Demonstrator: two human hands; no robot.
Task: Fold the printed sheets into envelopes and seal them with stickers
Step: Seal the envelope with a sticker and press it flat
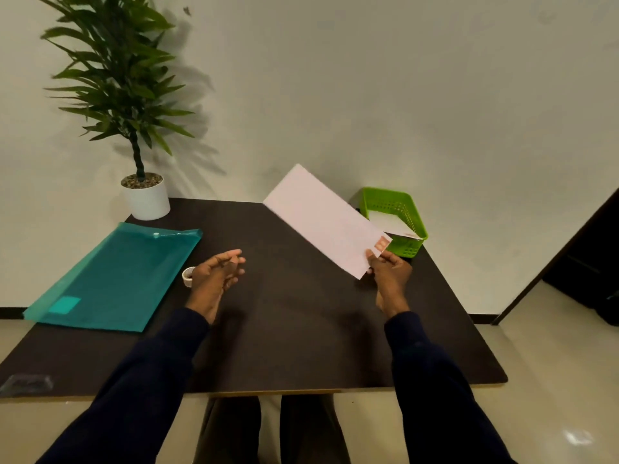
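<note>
My right hand [390, 267] pinches the near corner of a folded white envelope [321, 217] and holds it tilted above the dark table [301, 329], its far end pointing up toward the wall. A small reddish sticker shows near the pinched corner. My left hand [216, 274] hovers over the table with relaxed fingers and holds nothing. Just left of it lies a small white sticker roll [188, 276]. A green basket [407, 216] at the back right holds white folded paper.
A teal plastic folder [117, 279] lies on the table's left side. A potted plant [145, 195] stands at the back left corner. A wall runs behind the table. A dark doorway opens at the right.
</note>
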